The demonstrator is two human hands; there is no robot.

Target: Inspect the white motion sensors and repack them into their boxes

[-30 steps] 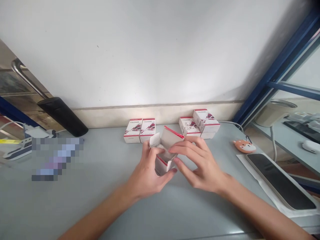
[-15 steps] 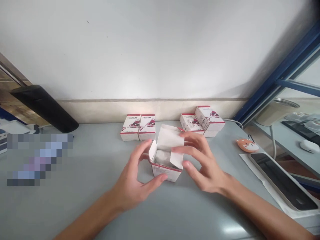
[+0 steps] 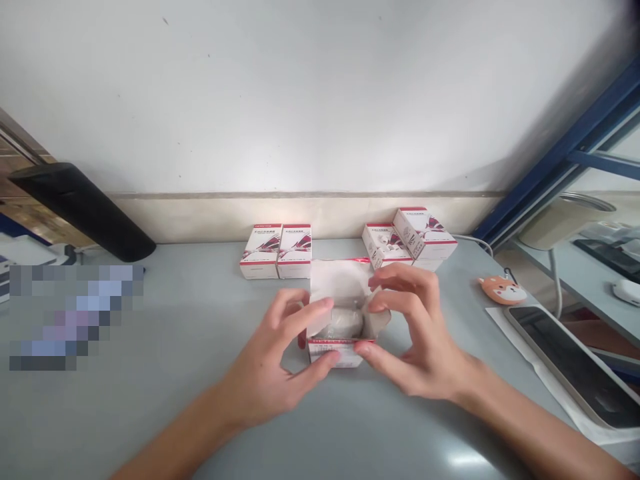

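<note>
A small white and red cardboard box (image 3: 347,359) stands on the grey table with its top open. Inside it lies something in clear plastic wrapping (image 3: 345,323); its kind is hidden. My left hand (image 3: 280,353) grips the box's left side, thumb against the front and index finger pressing the left flap. On the right, my right hand (image 3: 413,333) has its thumb at the front corner and bent fingers on the right flap (image 3: 379,321). The raised lid (image 3: 340,280) leans back behind the contents.
Two similar boxes (image 3: 263,250) stand behind to the left, and several more (image 3: 425,237) are stacked at the back right. A phone (image 3: 575,367) lies on white paper at right, near an orange animal-faced case (image 3: 503,291). A black cylinder-like object (image 3: 85,210) leans at left.
My left index finger has come over onto the left flap. My right fingers have bent the right flap outward, and the right thumb now touches the front corner. More of the wrapped contents shows.
</note>
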